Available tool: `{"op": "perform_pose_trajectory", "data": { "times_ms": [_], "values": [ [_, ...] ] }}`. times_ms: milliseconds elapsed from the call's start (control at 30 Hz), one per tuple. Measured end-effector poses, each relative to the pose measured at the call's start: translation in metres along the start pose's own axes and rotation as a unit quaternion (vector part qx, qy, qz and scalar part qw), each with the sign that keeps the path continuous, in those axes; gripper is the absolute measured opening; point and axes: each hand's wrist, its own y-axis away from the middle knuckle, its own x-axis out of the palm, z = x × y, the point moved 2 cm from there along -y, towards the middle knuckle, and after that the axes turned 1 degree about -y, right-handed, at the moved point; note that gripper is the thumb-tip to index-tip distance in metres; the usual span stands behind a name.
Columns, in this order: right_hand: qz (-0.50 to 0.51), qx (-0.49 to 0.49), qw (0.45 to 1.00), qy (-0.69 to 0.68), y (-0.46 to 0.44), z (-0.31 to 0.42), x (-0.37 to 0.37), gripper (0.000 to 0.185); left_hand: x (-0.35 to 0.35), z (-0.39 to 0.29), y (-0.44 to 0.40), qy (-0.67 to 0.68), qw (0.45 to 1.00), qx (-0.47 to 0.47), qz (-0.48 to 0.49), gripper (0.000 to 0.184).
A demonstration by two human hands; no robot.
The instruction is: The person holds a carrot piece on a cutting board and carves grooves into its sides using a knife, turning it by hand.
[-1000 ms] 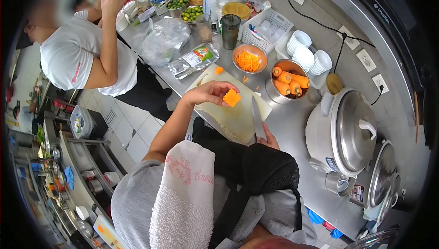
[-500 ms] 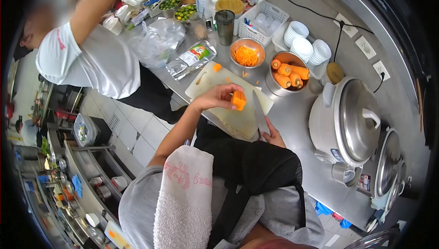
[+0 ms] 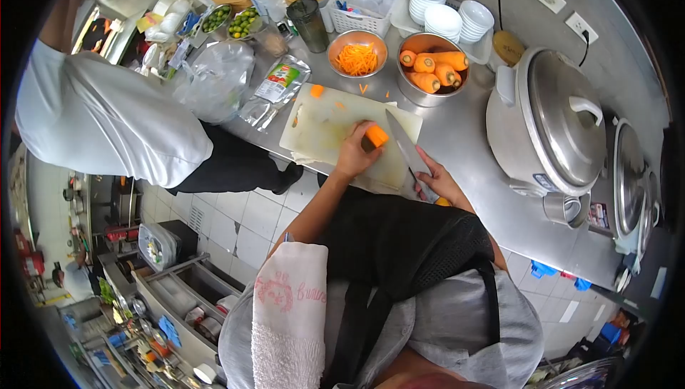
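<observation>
Left hand (image 3: 356, 150) holds carrot piece (image 3: 377, 135) (right hand (image 3: 437, 180), knife (image 3: 404, 142))

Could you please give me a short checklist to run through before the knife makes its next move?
1. Knife held in the right hand: ok.
2. Carrot chunk held in the left hand: ok.
3. Carrot chunk resting flat on the cutting board: cannot tell.
4. Cutting board free of other pieces: not ok, a small orange block lies near a far corner.
5. Cutting board secured against slipping: cannot tell.
</observation>
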Motion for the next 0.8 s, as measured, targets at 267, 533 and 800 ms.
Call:
{"op": "perform_pose_trajectory", "data": {
  "times_ms": [267, 533, 800],
  "values": [
    [-0.009, 0.031, 0.999, -0.029, 0.006, 0.011, 0.005, 0.078, -0.013, 0.016, -0.02, -0.055, 0.987, 0.089, 0.122, 0.077],
    [-0.084, 0.007, 0.996, 0.014, 0.03, 0.009, 0.018, 0.079, -0.024, -0.011, -0.023, -0.116, 0.983, 0.067, 0.123, 0.079],
    [-0.179, -0.017, 0.983, 0.025, 0.044, 0.033, 0.058, 0.076, -0.009, 0.004, -0.032, -0.022, 0.959, 0.028, 0.281, 0.082]
  ]
}}
